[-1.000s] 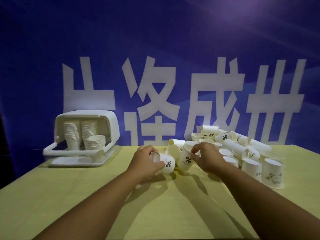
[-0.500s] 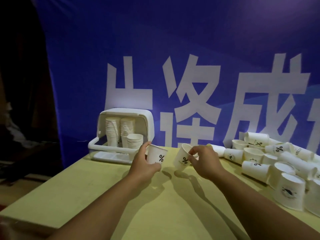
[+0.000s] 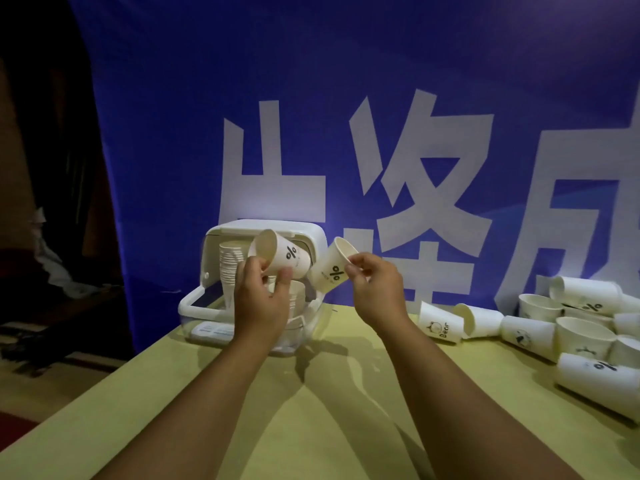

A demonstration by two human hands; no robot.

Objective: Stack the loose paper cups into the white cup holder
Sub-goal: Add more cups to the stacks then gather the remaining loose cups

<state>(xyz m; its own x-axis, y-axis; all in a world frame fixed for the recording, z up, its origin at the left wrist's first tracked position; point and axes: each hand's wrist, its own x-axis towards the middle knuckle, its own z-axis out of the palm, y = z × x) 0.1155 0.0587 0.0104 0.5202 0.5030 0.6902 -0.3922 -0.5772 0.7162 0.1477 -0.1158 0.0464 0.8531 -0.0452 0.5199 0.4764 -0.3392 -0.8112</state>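
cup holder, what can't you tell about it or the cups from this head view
1. White cup holder: the left hand and left cup hide most of the stacks inside, head view.
2. Loose cups: cut off by the right edge, count unknown.
3. Right cup, in the right hand: print beside the logo too small to read.

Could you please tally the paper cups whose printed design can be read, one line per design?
% cup: 4, one gripped by the left hand at, one pinched by the right hand at, two lying in the pile.
Bear cup: 1.
Total: 5; the other prints are too blurred to read.
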